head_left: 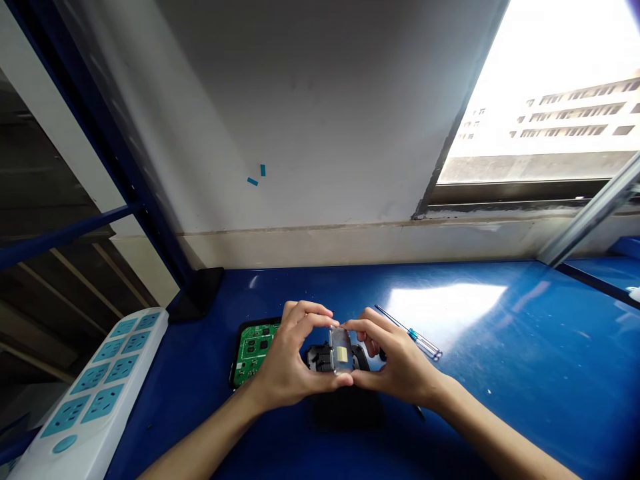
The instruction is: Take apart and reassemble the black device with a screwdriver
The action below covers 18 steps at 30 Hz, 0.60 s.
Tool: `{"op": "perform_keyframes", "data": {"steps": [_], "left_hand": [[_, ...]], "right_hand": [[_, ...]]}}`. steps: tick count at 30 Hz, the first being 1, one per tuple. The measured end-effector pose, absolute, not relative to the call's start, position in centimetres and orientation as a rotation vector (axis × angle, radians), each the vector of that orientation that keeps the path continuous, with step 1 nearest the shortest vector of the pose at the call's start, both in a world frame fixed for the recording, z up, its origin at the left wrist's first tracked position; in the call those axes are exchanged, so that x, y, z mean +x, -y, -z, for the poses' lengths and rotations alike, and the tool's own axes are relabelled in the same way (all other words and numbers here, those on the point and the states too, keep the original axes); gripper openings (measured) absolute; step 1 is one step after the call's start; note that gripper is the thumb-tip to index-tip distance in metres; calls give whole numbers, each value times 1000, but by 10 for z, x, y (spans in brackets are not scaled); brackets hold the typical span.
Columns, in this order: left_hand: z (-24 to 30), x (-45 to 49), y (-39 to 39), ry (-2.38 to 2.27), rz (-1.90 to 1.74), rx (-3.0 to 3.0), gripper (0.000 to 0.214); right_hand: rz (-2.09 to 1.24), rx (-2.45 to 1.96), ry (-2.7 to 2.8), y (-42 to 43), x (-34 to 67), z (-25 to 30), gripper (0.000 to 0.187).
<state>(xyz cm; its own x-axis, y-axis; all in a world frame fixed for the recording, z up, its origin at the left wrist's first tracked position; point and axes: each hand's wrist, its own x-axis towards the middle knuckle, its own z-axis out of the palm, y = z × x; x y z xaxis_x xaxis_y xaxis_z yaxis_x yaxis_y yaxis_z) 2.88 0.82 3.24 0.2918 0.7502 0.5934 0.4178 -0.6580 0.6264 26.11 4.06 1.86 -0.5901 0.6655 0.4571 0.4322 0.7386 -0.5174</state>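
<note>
Between my two hands is a small clear flat piece (341, 341) with a yellowish patch on its face. My left hand (295, 357) grips its left side, fingertips at the top edge and thumb at the bottom. On the other side, my right hand (395, 357) pinches it the same way, thumb below. Behind and below the piece shows a black plastic part (317, 358), partly hidden by the hands. A green circuit board (256, 347) in a black frame lies just left of my left hand, which covers part of it.
Past my right hand lie screwdrivers (425, 345) with clear and teal handles on the blue table (500, 373). A white power strip (103, 380) with teal sockets stands at the left. The wall (320, 133) and a window (545, 120) close off the back.
</note>
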Motion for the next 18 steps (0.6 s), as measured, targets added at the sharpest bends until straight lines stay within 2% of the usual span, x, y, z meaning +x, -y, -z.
{"op": "perform_keyframes", "data": {"steps": [6, 18], "left_hand": [[-29, 24, -12, -1054, -1296, 2227, 67], [-31, 20, -14, -1228, -1176, 2318, 63]], "right_hand": [[-399, -828, 2302, -43, 265, -19, 50], [-238, -828, 2301, -45, 270, -24, 47]]}}
